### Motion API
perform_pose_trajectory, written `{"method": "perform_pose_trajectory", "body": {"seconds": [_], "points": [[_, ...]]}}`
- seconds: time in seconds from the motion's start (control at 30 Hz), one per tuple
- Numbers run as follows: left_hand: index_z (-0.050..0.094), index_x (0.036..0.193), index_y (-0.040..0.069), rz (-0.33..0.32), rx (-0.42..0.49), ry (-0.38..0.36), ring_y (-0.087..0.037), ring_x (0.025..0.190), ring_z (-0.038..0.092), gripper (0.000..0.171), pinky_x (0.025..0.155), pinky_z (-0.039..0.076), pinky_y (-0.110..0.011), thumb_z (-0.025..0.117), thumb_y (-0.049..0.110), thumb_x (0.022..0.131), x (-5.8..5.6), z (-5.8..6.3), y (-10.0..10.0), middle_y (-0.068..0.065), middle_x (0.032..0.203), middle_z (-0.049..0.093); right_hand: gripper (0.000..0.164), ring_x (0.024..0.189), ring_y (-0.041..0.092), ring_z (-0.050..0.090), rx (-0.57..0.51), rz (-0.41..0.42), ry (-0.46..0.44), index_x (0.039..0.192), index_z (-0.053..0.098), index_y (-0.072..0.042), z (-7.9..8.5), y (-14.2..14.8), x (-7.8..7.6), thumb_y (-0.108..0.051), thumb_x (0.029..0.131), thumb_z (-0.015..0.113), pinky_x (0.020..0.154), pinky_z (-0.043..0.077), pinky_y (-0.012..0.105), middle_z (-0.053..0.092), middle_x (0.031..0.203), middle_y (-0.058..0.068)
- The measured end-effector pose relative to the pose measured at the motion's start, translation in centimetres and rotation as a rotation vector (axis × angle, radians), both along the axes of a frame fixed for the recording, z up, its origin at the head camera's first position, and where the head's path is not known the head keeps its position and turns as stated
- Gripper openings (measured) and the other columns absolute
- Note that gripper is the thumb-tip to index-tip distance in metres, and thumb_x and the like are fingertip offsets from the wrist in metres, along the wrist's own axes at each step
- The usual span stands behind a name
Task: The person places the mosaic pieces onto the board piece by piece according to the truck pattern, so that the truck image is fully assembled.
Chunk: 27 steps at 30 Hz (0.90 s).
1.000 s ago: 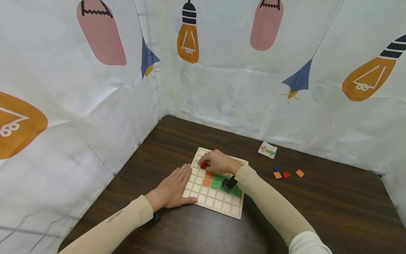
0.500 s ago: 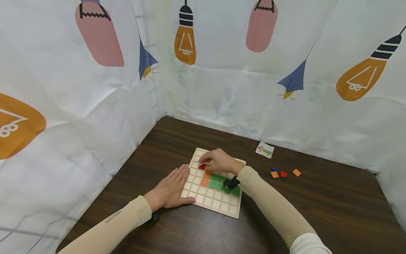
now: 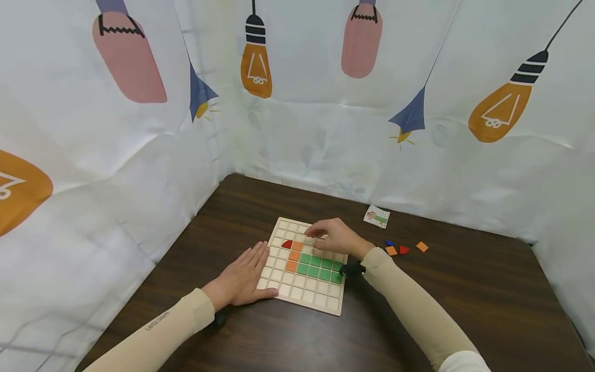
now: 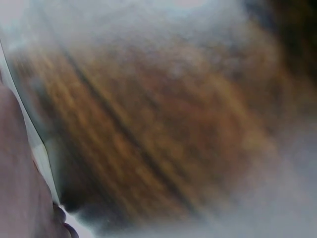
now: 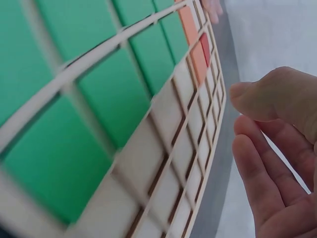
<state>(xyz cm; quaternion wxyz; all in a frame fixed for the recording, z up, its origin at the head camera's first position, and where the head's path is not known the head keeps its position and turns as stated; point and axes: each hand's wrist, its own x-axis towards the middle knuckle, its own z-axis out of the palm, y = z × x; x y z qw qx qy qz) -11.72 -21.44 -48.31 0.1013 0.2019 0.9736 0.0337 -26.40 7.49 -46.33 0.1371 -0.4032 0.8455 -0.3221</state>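
A pale wooden grid board lies at an angle on the dark table. My left hand rests flat along its left edge, fingers straight and thumb at the near corner. Green square tiles fill two rows of cells. A column of orange square tiles stands at their left end, with a red quarter-round tile beside the top one. Over the board's far right part hovers my right hand; in the right wrist view its loosely bent fingers hold nothing.
Right of the board lie a small blue piece, a loose orange tile, a red piece and another orange square. A small printed card is near the back edge. A patterned curtain backs the table.
My right hand has let go of the red tile and drawn away to the right, uncovering the top orange tile. The left hand stays on the board's edge. The head view has shifted slightly.
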Motion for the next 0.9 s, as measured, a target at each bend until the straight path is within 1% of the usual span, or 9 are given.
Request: {"method": "perform_pose_trajectory", "body": {"seconds": [0.1,0.23,0.33,0.47,0.63,0.8,0.9], "points": [[0.019,0.163,-0.004,0.0,0.011,0.005,-0.038,0.163,0.017,0.112,0.131,0.025,-0.052,0.045,0.08,0.094,0.1,-0.1,-0.1,-0.023,0.173,0.016,0.035,0.115,0.024,0.071,-0.008,-0.033,-0.015,0.132,0.071,-0.011,0.0,1.4,0.1,-0.013,0.097,0.071,0.098,0.059,0.039,0.075,0.125,0.007],[0.02,0.163,-0.005,0.002,0.02,0.007,-0.038,0.163,0.018,0.111,0.131,0.025,-0.052,0.046,0.079,0.094,0.1,0.0,-0.1,-0.023,0.173,0.017,0.035,0.115,0.025,0.069,-0.017,-0.119,-0.026,0.131,0.071,-0.009,0.1,3.2,0.3,-0.014,0.096,0.073,0.098,0.059,0.041,0.074,0.126,0.007],[0.02,0.163,-0.005,0.003,0.03,0.01,-0.039,0.162,0.018,0.111,0.131,0.025,-0.053,0.046,0.078,0.094,0.2,0.1,-0.2,-0.024,0.173,0.018,0.035,0.114,0.028,0.068,-0.029,-0.181,-0.017,0.13,0.071,-0.007,0.2,4.7,0.5,-0.014,0.095,0.074,0.098,0.058,0.044,0.073,0.126,0.009],[0.02,0.163,-0.006,0.001,0.038,0.008,-0.04,0.162,0.018,0.112,0.13,0.026,-0.055,0.046,0.078,0.095,0.2,0.1,-0.2,-0.024,0.173,0.018,0.037,0.113,0.03,0.07,-0.041,-0.252,-0.025,0.131,0.07,-0.007,0.1,6.6,0.7,-0.014,0.095,0.075,0.096,0.058,0.046,0.073,0.126,0.01],[0.02,0.163,-0.006,0.001,0.039,0.008,-0.04,0.162,0.018,0.111,0.13,0.025,-0.056,0.047,0.078,0.095,0.2,-0.1,-0.1,-0.024,0.173,0.017,0.038,0.112,0.029,0.071,-0.056,-0.315,0.004,0.13,0.07,-0.007,0.1,9.0,1.0,-0.013,0.093,0.077,0.096,0.06,0.045,0.074,0.125,0.01],[0.019,0.163,-0.005,0.001,0.042,0.012,-0.04,0.162,0.017,0.111,0.13,0.024,-0.056,0.048,0.077,0.095,0.0,-0.1,0.1,-0.024,0.173,0.017,0.038,0.113,0.029,0.071,-0.04,-0.381,0.034,0.129,0.071,-0.007,0.2,11.8,1.4,-0.012,0.092,0.078,0.095,0.06,0.044,0.075,0.123,0.009],[0.019,0.163,-0.005,0.0,0.037,0.01,-0.04,0.163,0.016,0.111,0.131,0.024,-0.055,0.048,0.078,0.095,-0.1,-0.1,0.3,-0.024,0.173,0.016,0.037,0.112,0.03,0.071,-0.033,-0.422,0.034,0.129,0.071,-0.007,0.2,13.5,1.5,-0.012,0.093,0.077,0.09,0.061,0.044,0.075,0.124,0.011]]}}
